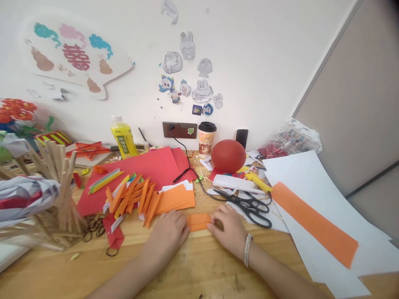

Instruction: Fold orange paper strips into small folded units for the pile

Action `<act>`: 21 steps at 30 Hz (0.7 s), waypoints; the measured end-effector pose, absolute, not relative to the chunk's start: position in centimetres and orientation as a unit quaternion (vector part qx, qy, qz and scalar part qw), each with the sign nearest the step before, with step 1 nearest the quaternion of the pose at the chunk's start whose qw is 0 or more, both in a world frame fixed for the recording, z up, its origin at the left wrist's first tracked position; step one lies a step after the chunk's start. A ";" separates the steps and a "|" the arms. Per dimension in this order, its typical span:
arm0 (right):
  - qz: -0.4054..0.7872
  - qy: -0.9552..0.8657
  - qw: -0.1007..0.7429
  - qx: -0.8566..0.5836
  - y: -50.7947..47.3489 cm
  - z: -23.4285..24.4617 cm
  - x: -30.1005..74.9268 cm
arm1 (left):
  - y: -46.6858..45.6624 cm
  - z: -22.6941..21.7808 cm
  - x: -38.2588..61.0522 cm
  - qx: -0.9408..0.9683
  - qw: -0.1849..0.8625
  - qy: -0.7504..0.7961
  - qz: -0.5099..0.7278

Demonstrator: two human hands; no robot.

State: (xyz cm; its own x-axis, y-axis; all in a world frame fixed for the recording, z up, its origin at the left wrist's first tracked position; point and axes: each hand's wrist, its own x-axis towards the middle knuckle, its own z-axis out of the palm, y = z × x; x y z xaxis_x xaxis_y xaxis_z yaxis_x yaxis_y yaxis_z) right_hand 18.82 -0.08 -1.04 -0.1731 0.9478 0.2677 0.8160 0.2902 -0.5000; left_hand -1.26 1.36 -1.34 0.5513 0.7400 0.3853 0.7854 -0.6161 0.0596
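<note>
A small piece of orange paper (198, 221), creased lengthwise, lies on the wooden table between my hands. My left hand (170, 228) presses its left end with the fingers together. At the other end, my right hand (229, 226), with a bracelet on the wrist, pinches the paper between thumb and fingers. Just behind my left hand sit several folded orange paper pieces (132, 195) and a stack of flat orange paper (176, 197). Black scissors (246, 203) lie behind my right hand, blades pointing left.
Red paper sheets (156, 164) lie at the back left, near a yellow drink bottle (124, 137). A lidded paper cup (207, 139) and a red balloon (228, 155) stand by the wall. White sheets (299, 178) bear an orange strip (314, 224) on the right. Wooden sticks (65, 182) rise at left.
</note>
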 end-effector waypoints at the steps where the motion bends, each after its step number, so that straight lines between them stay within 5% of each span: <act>1: 0.119 -0.755 0.269 -0.586 0.0 -1.1 18.8 | 1.4 -1.4 -1.2 -0.876 0.065 -0.440 -0.185; 12: 0.137 -0.735 0.293 -0.596 0.1 -1.4 18.7 | 0.4 0.3 -0.6 -0.931 0.125 -0.301 -0.164; 21: 0.174 -0.736 0.281 -0.591 0.0 -0.8 18.9 | 0.3 1.4 -3.4 -0.933 0.089 -0.333 -0.103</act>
State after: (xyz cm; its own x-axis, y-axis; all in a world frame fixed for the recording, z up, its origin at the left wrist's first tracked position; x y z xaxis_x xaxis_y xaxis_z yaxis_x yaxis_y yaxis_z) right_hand 18.87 0.04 -0.81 -0.1433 0.9677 0.2073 0.7723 0.2403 -0.5880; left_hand -3.42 0.32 1.38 0.7577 0.6023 0.2513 0.6391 -0.7628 -0.0986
